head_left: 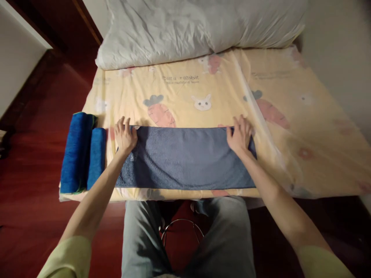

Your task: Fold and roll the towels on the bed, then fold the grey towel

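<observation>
A grey-blue towel [185, 158] lies folded into a long flat band across the near edge of the bed. My left hand [125, 136] rests on its far left corner, fingers pressed on the cloth. At the far right corner lies my right hand [239, 134], fingers curled over the towel's top edge. Whether either hand pinches the cloth or only presses it flat, I cannot tell. Two rolled bright blue towels [82, 151] lie side by side at the left end of the bed, close to my left hand.
The bed carries a yellow sheet [203, 83] printed with carrots and rabbits. A large white pillow [199, 27] lies at its far end. Dark red wooden floor [31, 162] runs along the left. A wall [339, 50] stands to the right. My knees and a stool frame [181, 227] are below the bed's edge.
</observation>
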The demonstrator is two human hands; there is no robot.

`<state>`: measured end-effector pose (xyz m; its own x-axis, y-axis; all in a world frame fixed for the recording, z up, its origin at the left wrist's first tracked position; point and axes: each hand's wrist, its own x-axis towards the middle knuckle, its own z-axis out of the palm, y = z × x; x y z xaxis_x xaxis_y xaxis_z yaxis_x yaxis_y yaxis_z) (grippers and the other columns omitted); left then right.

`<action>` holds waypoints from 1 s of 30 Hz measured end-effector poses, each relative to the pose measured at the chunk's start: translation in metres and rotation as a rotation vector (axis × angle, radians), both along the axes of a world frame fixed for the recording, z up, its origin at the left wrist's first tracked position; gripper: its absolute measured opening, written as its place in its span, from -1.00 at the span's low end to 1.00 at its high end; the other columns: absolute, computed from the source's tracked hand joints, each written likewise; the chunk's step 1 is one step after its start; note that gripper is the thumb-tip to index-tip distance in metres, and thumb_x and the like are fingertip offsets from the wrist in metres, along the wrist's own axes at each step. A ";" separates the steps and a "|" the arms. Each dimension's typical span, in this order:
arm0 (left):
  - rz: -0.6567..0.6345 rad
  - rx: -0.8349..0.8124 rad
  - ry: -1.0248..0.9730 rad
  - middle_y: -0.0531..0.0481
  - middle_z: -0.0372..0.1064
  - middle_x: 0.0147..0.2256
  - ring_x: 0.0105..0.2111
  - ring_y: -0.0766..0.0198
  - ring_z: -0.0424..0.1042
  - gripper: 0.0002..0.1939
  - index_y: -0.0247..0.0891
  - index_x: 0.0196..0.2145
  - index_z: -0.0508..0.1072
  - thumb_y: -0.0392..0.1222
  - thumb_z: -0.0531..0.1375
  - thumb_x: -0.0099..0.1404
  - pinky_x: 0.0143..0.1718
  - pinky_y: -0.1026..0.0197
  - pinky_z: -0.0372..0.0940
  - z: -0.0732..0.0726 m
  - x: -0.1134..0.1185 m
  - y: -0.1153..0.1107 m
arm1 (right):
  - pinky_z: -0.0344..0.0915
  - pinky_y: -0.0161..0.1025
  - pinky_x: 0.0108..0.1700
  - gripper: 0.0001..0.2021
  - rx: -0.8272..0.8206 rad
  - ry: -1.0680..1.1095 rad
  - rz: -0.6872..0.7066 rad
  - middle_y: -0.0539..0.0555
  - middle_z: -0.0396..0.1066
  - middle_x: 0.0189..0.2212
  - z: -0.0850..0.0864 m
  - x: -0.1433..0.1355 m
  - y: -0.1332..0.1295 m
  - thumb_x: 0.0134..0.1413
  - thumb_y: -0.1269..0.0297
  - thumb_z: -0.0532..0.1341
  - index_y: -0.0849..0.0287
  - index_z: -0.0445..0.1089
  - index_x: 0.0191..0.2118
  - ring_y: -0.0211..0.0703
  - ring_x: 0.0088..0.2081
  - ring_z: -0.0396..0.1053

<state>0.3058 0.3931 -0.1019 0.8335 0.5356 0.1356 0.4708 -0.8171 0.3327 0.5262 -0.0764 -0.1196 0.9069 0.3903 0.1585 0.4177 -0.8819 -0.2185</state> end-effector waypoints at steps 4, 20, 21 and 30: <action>-0.078 -0.010 0.099 -0.18 -0.07 0.58 0.60 -0.23 -0.19 -0.34 -0.21 0.54 0.23 0.07 -0.01 0.61 0.58 -0.39 -0.19 -0.007 -0.056 -0.050 | 0.00 0.44 0.53 -0.34 -0.053 0.125 0.193 0.20 -0.09 0.62 -0.016 -0.076 -0.016 0.51 0.06 -0.01 0.07 0.10 0.60 0.31 0.60 -0.11; 0.224 -0.360 0.007 -0.31 0.20 0.45 0.46 -0.28 0.23 -0.25 -0.06 0.54 0.23 0.14 0.16 0.50 0.43 -0.36 0.26 -0.034 -0.226 -0.171 | 0.00 0.52 0.51 -0.33 -0.016 0.075 -0.036 0.37 0.03 0.56 0.012 -0.090 -0.081 0.48 0.11 -0.02 0.22 0.15 0.58 0.42 0.56 0.00; 0.217 -0.506 -0.037 -0.28 0.32 0.37 0.38 -0.26 0.35 -0.30 0.00 0.48 0.32 0.16 0.21 0.47 0.37 -0.31 0.36 -0.037 -0.229 -0.201 | 0.01 0.48 0.52 -0.34 -0.008 0.099 0.014 0.34 0.08 0.54 0.026 -0.079 -0.060 0.49 0.11 -0.02 0.19 0.17 0.57 0.40 0.54 0.04; 0.392 -1.493 -0.379 -0.21 0.55 0.07 0.08 0.02 0.60 -0.18 -0.02 0.44 0.35 0.30 0.39 0.37 0.25 -0.05 0.46 -0.036 -0.138 -0.357 | 0.32 0.06 0.39 -0.53 0.035 0.505 0.431 0.35 0.50 0.24 0.056 0.022 0.162 0.49 0.13 0.20 0.34 0.52 0.29 0.18 0.26 0.44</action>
